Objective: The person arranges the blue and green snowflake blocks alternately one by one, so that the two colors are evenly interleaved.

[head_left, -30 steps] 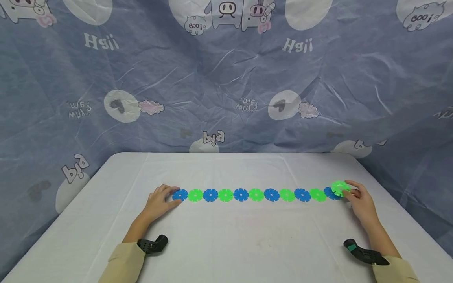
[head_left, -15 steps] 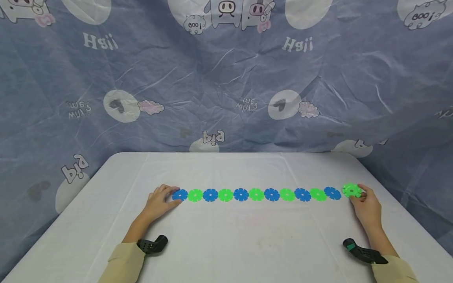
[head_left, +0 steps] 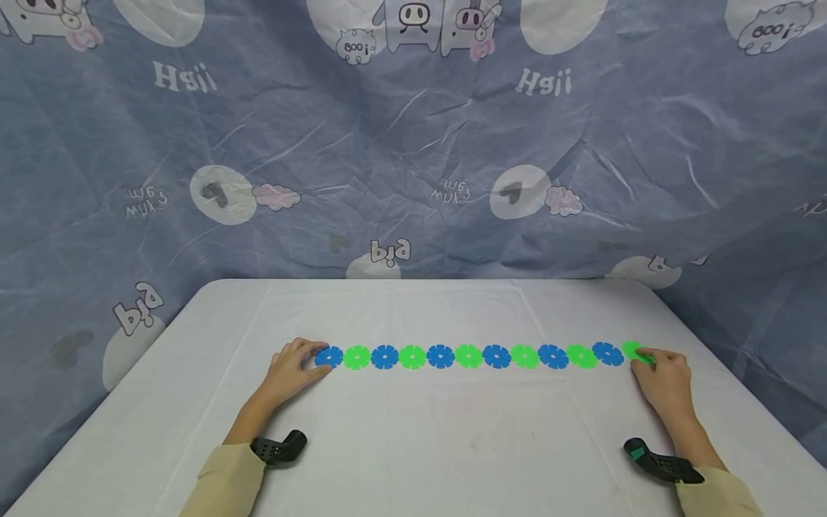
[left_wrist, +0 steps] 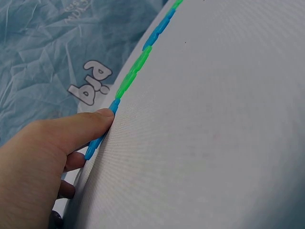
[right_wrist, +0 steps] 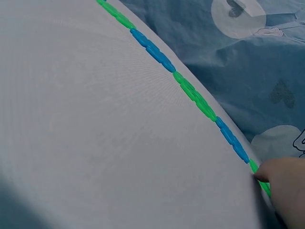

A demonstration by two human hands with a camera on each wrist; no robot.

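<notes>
A row of flat notched snowflake discs, blue and green by turns, lies across the table. At its left end my left hand (head_left: 291, 370) holds the outermost blue disc (head_left: 329, 357) between thumb and fingers; the left wrist view shows the thumb on that blue disc's (left_wrist: 97, 141) near edge. At the right end my right hand (head_left: 665, 380) grips a green disc (head_left: 632, 350), fingers partly covering it. That green disc (right_wrist: 253, 166) sits close beside the last blue disc (head_left: 607, 353); whether their notches interlock cannot be told.
The discs lie on a white-covered table (head_left: 439, 445). A blue-grey printed cloth (head_left: 413, 143) hangs behind it and at both sides. Black wrist-worn devices, one on the left (head_left: 281, 448) and one on the right (head_left: 662, 463), stick out over the table.
My right hand has brought the green disc from above the last blue disc out to the right, then down beside it at the row's end. The left hand stays in place.
</notes>
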